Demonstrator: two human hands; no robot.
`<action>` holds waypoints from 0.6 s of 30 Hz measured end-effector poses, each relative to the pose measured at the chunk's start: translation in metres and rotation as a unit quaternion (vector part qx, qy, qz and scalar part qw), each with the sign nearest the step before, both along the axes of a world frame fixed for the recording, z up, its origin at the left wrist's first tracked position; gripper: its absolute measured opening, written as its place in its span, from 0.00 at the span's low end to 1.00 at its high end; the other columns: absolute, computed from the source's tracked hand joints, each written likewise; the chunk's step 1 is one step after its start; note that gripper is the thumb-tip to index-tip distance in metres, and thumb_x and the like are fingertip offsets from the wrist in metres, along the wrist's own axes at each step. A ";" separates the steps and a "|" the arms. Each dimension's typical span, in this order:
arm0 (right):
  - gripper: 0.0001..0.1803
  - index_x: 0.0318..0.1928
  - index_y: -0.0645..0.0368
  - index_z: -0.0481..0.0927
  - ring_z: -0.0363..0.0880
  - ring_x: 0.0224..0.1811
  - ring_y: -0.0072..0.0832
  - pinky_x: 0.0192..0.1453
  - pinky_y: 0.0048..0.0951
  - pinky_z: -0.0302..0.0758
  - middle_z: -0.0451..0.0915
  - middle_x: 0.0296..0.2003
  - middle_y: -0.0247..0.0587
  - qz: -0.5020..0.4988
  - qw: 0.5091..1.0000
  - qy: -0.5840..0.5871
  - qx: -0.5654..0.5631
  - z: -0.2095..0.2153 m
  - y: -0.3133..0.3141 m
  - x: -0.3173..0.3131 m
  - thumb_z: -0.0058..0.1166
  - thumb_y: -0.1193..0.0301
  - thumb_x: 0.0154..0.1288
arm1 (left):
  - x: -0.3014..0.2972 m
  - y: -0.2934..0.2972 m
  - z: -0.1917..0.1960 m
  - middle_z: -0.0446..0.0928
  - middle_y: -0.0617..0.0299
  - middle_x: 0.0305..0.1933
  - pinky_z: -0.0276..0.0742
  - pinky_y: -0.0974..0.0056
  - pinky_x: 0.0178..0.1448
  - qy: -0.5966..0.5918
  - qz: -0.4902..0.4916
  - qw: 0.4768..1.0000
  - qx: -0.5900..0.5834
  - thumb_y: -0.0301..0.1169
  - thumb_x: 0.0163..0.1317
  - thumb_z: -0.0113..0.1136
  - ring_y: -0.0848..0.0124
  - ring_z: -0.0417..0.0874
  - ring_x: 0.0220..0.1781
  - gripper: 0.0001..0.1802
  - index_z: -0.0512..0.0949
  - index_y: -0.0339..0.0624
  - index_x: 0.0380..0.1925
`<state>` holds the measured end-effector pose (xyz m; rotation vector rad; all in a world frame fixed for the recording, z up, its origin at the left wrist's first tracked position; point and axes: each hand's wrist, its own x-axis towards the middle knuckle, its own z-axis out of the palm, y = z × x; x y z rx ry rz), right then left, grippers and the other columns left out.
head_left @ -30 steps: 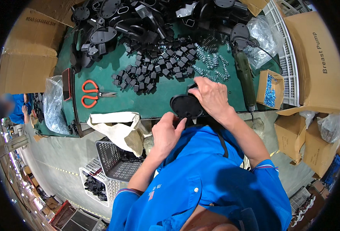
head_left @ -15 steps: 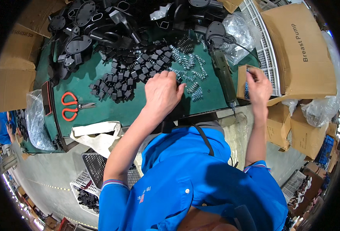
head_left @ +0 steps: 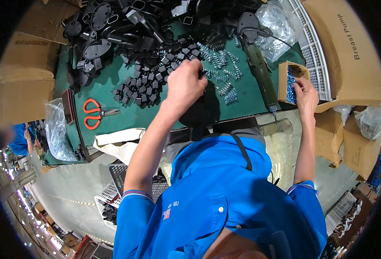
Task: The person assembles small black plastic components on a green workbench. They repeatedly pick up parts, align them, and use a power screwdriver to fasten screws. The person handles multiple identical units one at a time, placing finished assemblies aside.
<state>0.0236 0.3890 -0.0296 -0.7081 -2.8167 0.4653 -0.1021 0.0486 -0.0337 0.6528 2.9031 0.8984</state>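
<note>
**Hands apart, parts still in heaps**

At the bench's (head_left: 108,88) near edge a black part (head_left: 198,113) lies under the left hand (head_left: 184,84), whose grip is curled over small black pieces and springs (head_left: 225,88); whether it pinches one I cannot tell. The right hand (head_left: 305,96) reaches into a small box (head_left: 290,77) at the right edge, fingers bent, hold unclear. Farther back, black cubes (head_left: 145,84) and housings (head_left: 108,30) remain piled: most work looks left.
</note>
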 end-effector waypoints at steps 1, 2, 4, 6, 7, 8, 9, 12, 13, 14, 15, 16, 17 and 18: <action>0.10 0.43 0.55 0.84 0.82 0.37 0.43 0.42 0.38 0.76 0.84 0.35 0.47 0.002 0.998 0.051 -0.020 -0.001 0.001 0.004 0.60 0.67 0.63 | -0.004 -0.010 0.002 0.81 0.50 0.32 0.79 0.54 0.38 -0.048 -0.001 0.996 0.068 0.30 0.52 0.62 0.55 0.83 0.30 0.12 0.80 0.35 0.36; 0.09 0.42 0.59 0.83 0.81 0.30 0.31 0.37 0.30 0.75 0.84 0.32 0.44 0.022 0.988 0.120 -0.098 -0.006 0.003 0.007 0.61 0.70 0.63 | -0.007 -0.017 0.005 0.80 0.51 0.32 0.80 0.55 0.35 -0.096 -0.002 0.986 0.136 0.29 0.52 0.61 0.56 0.82 0.26 0.13 0.80 0.34 0.36; 0.09 0.40 0.62 0.82 0.75 0.26 0.18 0.32 0.23 0.72 0.81 0.28 0.37 -0.040 0.969 0.079 -0.233 -0.008 0.008 0.014 0.63 0.71 0.63 | 0.001 -0.031 0.010 0.79 0.61 0.33 0.77 0.70 0.33 -0.290 0.072 0.910 0.288 0.24 0.54 0.63 0.77 0.78 0.26 0.13 0.79 0.33 0.41; 0.06 0.39 0.63 0.82 0.72 0.26 0.15 0.30 0.20 0.69 0.80 0.27 0.32 -0.050 0.977 0.050 -0.201 -0.003 0.005 0.018 0.61 0.73 0.65 | 0.014 -0.040 0.014 0.79 0.62 0.33 0.77 0.70 0.34 -0.281 0.076 0.907 0.304 0.20 0.52 0.65 0.77 0.78 0.28 0.17 0.79 0.34 0.44; 0.06 0.38 0.64 0.81 0.71 0.25 0.13 0.29 0.19 0.68 0.79 0.27 0.29 -0.054 0.981 0.034 -0.183 0.002 0.002 0.020 0.60 0.73 0.67 | 0.022 -0.043 0.011 0.78 0.63 0.35 0.77 0.71 0.35 -0.265 0.077 0.915 0.293 0.19 0.51 0.66 0.78 0.78 0.30 0.20 0.77 0.34 0.46; 0.06 0.38 0.63 0.82 0.71 0.26 0.13 0.29 0.19 0.68 0.79 0.27 0.29 -0.045 0.971 0.081 -0.221 -0.002 0.004 0.023 0.61 0.73 0.66 | 0.030 -0.044 0.008 0.77 0.63 0.37 0.76 0.72 0.36 -0.235 0.066 0.925 0.291 0.20 0.51 0.67 0.78 0.77 0.33 0.18 0.79 0.36 0.45; 0.05 0.38 0.63 0.82 0.71 0.26 0.14 0.30 0.19 0.68 0.79 0.27 0.29 -0.036 0.957 0.128 -0.259 -0.008 0.007 0.027 0.61 0.74 0.66 | 0.036 -0.044 0.008 0.76 0.65 0.39 0.74 0.74 0.38 -0.181 0.034 0.942 0.279 0.19 0.52 0.66 0.79 0.76 0.34 0.17 0.79 0.37 0.43; 0.04 0.41 0.63 0.81 0.77 0.29 0.17 0.31 0.18 0.71 0.80 0.30 0.32 -0.053 0.903 0.224 -0.363 0.000 -0.003 0.038 0.60 0.77 0.66 | 0.050 -0.042 0.009 0.75 0.64 0.41 0.73 0.74 0.37 -0.139 0.010 0.945 0.297 0.19 0.50 0.66 0.78 0.76 0.35 0.15 0.83 0.40 0.41; 0.04 0.40 0.64 0.80 0.78 0.29 0.18 0.31 0.18 0.72 0.80 0.30 0.33 -0.047 0.896 0.222 -0.382 0.002 -0.005 0.048 0.59 0.78 0.66 | 0.053 -0.042 0.010 0.75 0.64 0.41 0.73 0.73 0.37 -0.157 0.012 0.937 0.313 0.19 0.50 0.66 0.78 0.76 0.35 0.16 0.83 0.40 0.41; 0.04 0.39 0.64 0.79 0.79 0.30 0.19 0.31 0.19 0.73 0.80 0.31 0.35 -0.041 0.888 0.220 -0.401 0.003 -0.007 0.059 0.59 0.79 0.65 | 0.056 -0.041 0.010 0.75 0.64 0.41 0.73 0.73 0.37 -0.173 0.015 0.928 0.330 0.19 0.50 0.66 0.79 0.76 0.35 0.16 0.83 0.40 0.41; 0.04 0.39 0.65 0.78 0.80 0.29 0.21 0.30 0.19 0.74 0.81 0.31 0.37 -0.045 0.879 0.207 -0.426 0.002 -0.013 0.072 0.59 0.79 0.65 | 0.058 -0.041 0.007 0.76 0.65 0.42 0.73 0.73 0.37 -0.181 0.019 0.923 0.339 0.19 0.50 0.67 0.79 0.77 0.35 0.16 0.83 0.40 0.42; 0.03 0.38 0.65 0.78 0.81 0.29 0.22 0.30 0.19 0.75 0.81 0.31 0.39 -0.051 0.870 0.193 -0.451 -0.002 -0.019 0.086 0.59 0.80 0.64 | 0.060 -0.040 0.005 0.76 0.65 0.42 0.73 0.73 0.37 -0.186 0.024 0.921 0.342 0.19 0.50 0.67 0.79 0.77 0.35 0.16 0.83 0.40 0.42; 0.04 0.39 0.65 0.78 0.82 0.29 0.23 0.29 0.20 0.76 0.82 0.31 0.40 -0.076 0.859 0.187 -0.471 -0.011 -0.024 0.101 0.59 0.80 0.64 | 0.061 -0.039 0.004 0.76 0.65 0.42 0.73 0.73 0.37 -0.193 0.028 0.918 0.345 0.20 0.50 0.67 0.79 0.77 0.35 0.16 0.83 0.40 0.42; 0.04 0.39 0.65 0.78 0.83 0.28 0.25 0.28 0.20 0.77 0.82 0.31 0.41 -0.100 0.846 0.181 -0.491 -0.025 -0.028 0.114 0.59 0.80 0.64 | 0.063 -0.039 0.003 0.76 0.65 0.42 0.73 0.73 0.37 -0.199 0.033 0.916 0.347 0.20 0.50 0.68 0.79 0.77 0.35 0.16 0.83 0.40 0.42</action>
